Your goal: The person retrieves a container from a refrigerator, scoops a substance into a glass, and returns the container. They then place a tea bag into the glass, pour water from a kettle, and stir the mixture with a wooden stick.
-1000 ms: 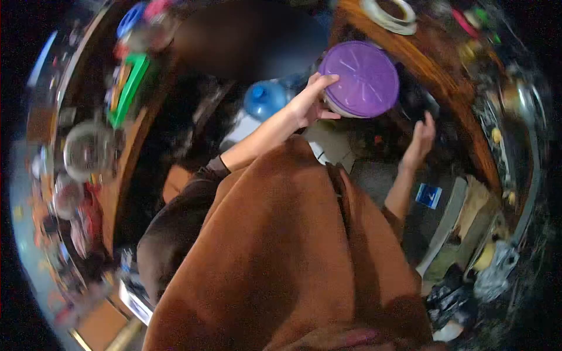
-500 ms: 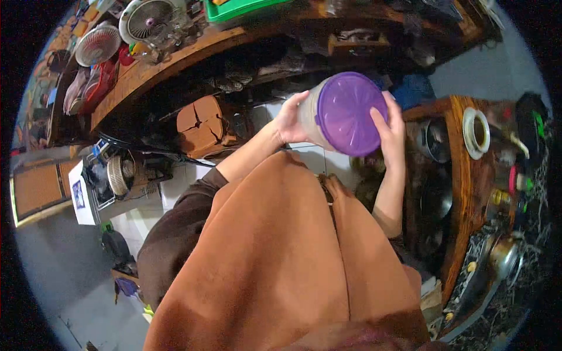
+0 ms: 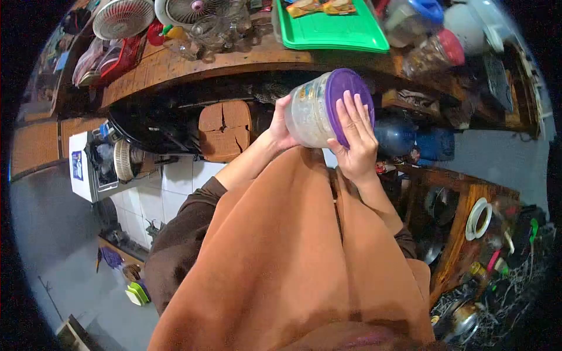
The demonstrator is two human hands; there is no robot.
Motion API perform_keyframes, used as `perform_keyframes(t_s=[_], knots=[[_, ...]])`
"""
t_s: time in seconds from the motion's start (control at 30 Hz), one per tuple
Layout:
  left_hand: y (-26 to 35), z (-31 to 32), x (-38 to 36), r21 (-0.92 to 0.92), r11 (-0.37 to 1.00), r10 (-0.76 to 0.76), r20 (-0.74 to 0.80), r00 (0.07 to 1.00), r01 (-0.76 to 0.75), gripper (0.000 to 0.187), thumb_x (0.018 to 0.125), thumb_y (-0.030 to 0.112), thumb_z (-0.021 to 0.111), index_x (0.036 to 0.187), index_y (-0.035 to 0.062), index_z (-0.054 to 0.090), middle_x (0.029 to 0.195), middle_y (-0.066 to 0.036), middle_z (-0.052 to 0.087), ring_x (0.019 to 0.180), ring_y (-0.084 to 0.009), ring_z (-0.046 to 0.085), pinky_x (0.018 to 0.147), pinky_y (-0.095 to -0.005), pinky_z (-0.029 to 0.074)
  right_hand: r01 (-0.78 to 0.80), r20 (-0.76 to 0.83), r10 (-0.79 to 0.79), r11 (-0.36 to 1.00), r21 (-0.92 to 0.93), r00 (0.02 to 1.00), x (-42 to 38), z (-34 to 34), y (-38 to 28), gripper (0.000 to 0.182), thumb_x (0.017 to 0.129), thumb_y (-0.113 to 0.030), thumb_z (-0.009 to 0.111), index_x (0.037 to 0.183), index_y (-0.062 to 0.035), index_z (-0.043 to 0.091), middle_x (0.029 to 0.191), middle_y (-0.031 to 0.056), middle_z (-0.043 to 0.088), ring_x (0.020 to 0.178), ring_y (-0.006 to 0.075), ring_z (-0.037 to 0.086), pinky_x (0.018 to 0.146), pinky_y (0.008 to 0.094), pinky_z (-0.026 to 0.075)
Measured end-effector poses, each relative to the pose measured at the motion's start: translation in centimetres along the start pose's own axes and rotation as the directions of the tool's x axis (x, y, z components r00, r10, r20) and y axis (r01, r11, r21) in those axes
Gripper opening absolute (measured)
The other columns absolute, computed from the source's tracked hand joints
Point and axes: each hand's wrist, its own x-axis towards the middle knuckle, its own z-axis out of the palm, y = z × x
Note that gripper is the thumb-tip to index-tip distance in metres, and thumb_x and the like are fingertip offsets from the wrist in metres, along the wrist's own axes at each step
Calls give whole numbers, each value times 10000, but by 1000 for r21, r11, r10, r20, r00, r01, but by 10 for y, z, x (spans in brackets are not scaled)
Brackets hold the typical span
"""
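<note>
A clear plastic jar (image 3: 310,111) with a purple lid (image 3: 342,93) is held tilted on its side, the lid facing right. My left hand (image 3: 281,126) grips the jar's bottom end from the left, with the thumb up along its edge. My right hand (image 3: 357,131) lies over the purple lid, its fingers pressed along the lid's face and the thumb below. What is inside the jar is hard to make out. Both hands are above the orange-brown cloth (image 3: 275,234) over my body.
A wooden table (image 3: 246,63) ahead bears a green tray (image 3: 333,29), a fan (image 3: 124,19), glassware and a red-lidded jar (image 3: 433,52). Below stands a cracked brown chair (image 3: 225,130). At the right is a wooden shelf edge (image 3: 462,234) with a white ring-shaped item (image 3: 479,219).
The view has shifted, bringing more of the table and the green tray in. The jar has turned so its side shows more, and my right hand's fingers now lie across the lid.
</note>
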Motion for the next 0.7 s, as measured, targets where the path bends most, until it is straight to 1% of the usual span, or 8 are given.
perform_keyframes(t_s=[0.1, 0.2, 0.3, 0.37, 0.43, 0.6, 0.63, 0.7], knots=[[10, -16, -8, -72, 994, 84, -7, 996, -84, 833, 750, 639, 493, 1377, 112, 339, 1396, -129, 377, 1250, -316, 408, 1020, -526, 333, 46, 68, -52, 995, 88, 996, 21, 3, -6, 567, 880, -433, 512, 1266, -18, 505, 1334, 202, 447, 1245, 397, 403, 1021, 479, 317], [22, -40, -16, -137, 972, 183, -54, 982, -188, 869, 720, 663, 506, 1358, 90, 364, 1398, -145, 361, 1285, -319, 351, 1046, -523, 300, -109, -116, 176, 892, 438, 978, 43, -4, -13, 522, 925, -342, 469, 1242, 72, 480, 1264, 222, 510, 1122, 330, 546, 948, 364, 410], [31, -65, -29, -190, 924, 339, 8, 941, -331, 874, 726, 659, 495, 1354, 65, 365, 1396, -149, 361, 1291, -319, 338, 1067, -478, 295, -254, -111, 295, 925, 284, 949, 68, -5, 3, 296, 911, -160, 493, 1112, 42, 574, 1068, 189, 617, 975, 289, 614, 862, 349, 453], [38, -71, -32, -303, 903, 290, -96, 952, -306, 863, 745, 649, 482, 1358, 53, 359, 1389, -167, 367, 1272, -320, 357, 1058, -452, 307, -190, -67, 222, 929, 319, 973, 87, 10, 22, 297, 938, -150, 473, 1130, 58, 565, 1026, 124, 631, 916, 165, 582, 816, 301, 458], [39, -60, -48, -298, 896, 320, -85, 944, -330, 862, 746, 648, 482, 1357, 52, 359, 1388, -168, 368, 1270, -320, 359, 1057, -452, 308, -417, 190, 380, 710, 567, 905, 99, 32, 39, 314, 952, -191, 473, 1136, 48, 562, 1057, 97, 614, 903, 132, 565, 822, 284, 459], [45, -36, -36, -282, 890, 360, -51, 931, -359, 858, 750, 646, 480, 1356, 51, 361, 1385, -170, 371, 1264, -319, 365, 1054, -450, 310, -569, 534, 240, 539, 621, 811, 148, 45, 72, 382, 937, -322, 480, 1014, 29, 608, 863, 119, 652, 789, 170, 600, 742, 314, 469], [45, -32, -37, -279, 889, 365, -46, 930, -363, 857, 751, 645, 480, 1356, 51, 361, 1384, -170, 372, 1263, -319, 366, 1053, -450, 311, -568, 535, 236, 537, 624, 811, 158, 38, 78, 382, 937, -322, 480, 1014, 29, 608, 863, 119, 652, 789, 170, 600, 742, 314, 469], [46, -25, -43, -280, 885, 376, -39, 926, -371, 855, 752, 644, 479, 1355, 50, 362, 1383, -171, 373, 1261, -319, 368, 1052, -449, 312, -457, 575, 173, 796, 397, 800, 178, 22, 88, 416, 932, -353, 474, 967, 37, 615, 787, 111, 660, 736, 196, 622, 694, 339, 477]])
